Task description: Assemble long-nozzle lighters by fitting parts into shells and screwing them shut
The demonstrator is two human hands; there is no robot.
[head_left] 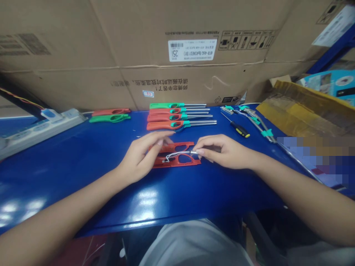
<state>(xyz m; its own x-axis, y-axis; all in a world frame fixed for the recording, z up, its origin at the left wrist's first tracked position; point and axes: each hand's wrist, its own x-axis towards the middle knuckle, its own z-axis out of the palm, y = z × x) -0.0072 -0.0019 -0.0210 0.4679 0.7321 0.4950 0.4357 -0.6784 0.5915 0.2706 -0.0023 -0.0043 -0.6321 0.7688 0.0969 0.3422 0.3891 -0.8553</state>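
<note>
The right hand [227, 151] is nearly shut, with the thumb and a finger pinching the metal tip [193, 152] at the end of the white wires [177, 152]. The left hand [140, 157] is part open, with its fingers bent over the left ends of the two red shells. I cannot tell if it has hold of anything, as it hides what is under it.

The near shell [196, 162] and the far shell [190, 143] lie side by side on the blue bench [124, 207], hollow sides up. The wires run from the tip back to a small part [164, 161] in the near shell.

The wires look thin and easy to bend, so a soft pinch on the tip seems best. It is good to hold the tip low and leave some slack. A hard tug could pull the small part up or make a wire come off. The wires have a bend near the small part, and a sharp fold there could hurt them.

The bench looks smooth and shiny, so the near shell may slide. A light press on its left end would help, with the fingers flat and off the wires. Slow, small moves of the right hand would be safest. The screwdriver [240, 130] lies beyond the right hand, behind the four lighters' [161, 126] metal ends, off to the right.
</note>
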